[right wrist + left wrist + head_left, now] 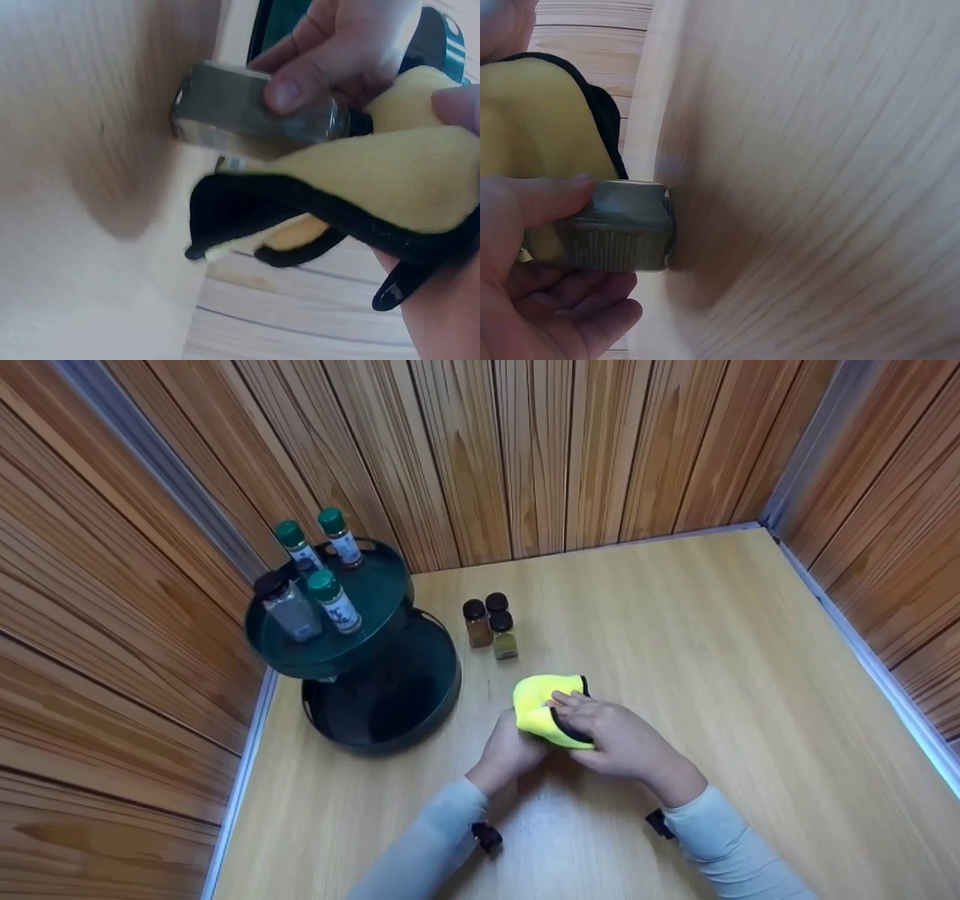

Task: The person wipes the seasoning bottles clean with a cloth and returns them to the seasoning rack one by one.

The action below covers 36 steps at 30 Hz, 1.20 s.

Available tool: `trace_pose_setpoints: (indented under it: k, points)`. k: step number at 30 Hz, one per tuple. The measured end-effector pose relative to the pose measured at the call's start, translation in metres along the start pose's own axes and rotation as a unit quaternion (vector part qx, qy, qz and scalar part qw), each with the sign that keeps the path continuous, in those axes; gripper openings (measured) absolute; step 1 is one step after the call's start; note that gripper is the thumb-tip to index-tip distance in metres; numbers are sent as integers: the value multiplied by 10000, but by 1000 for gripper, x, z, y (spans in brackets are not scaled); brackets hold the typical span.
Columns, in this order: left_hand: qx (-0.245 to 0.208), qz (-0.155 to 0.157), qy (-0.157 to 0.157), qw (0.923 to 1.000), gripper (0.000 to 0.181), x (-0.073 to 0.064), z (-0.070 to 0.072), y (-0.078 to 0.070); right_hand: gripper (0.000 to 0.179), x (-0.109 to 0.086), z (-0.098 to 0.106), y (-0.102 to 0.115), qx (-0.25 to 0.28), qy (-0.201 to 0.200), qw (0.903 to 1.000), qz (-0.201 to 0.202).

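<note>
My left hand (512,751) grips a square glass spice jar (622,236) by its sides, thumb on one face and fingers beneath. In the right wrist view, the jar stands upright, its base close over the table and a dark cap at its other end. My right hand (628,737) holds a yellow cloth (536,691) with black edging, bunched over the top of the jar. From the head view the jar is hidden under the cloth and hands. Beyond the hands, several small dark-capped spice jars (504,637) stand grouped on the table.
To the left is a dark green two-tier round rack (382,622). Its upper tier carries green-capped bottles (337,604) and a larger dark-capped jar (289,607). Wood-panelled walls (480,457) border the light wooden table (712,622) behind and at both sides.
</note>
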<state>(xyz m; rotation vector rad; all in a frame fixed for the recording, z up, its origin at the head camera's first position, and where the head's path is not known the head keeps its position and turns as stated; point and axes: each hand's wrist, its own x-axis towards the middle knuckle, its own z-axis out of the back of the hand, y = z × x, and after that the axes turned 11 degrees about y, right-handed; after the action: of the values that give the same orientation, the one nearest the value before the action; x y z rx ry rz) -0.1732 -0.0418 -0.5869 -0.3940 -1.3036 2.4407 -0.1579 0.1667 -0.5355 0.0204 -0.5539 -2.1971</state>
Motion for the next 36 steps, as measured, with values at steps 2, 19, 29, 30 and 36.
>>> trace_pose_setpoints:
  k: [2,19,29,30,36]
  points:
    - [263,10,-48,9996,53,1,-1,0,52,-3,1,-1,24,-125,9997,-188]
    - [640,186,-196,9976,52,1,-1,-2,56,4,-15,12,201,-812,9928,-859]
    - [31,328,89,9994,59,-3,-1,-2,50,5,-17,8,174,-291,9988,-342]
    - [-146,349,104,9992,60,-3,-1,-2,50,3,-16,6,192,-262,9992,-218]
    - [-264,275,78,9992,50,-1,0,-1,54,-6,-9,2,582,-444,9973,78]
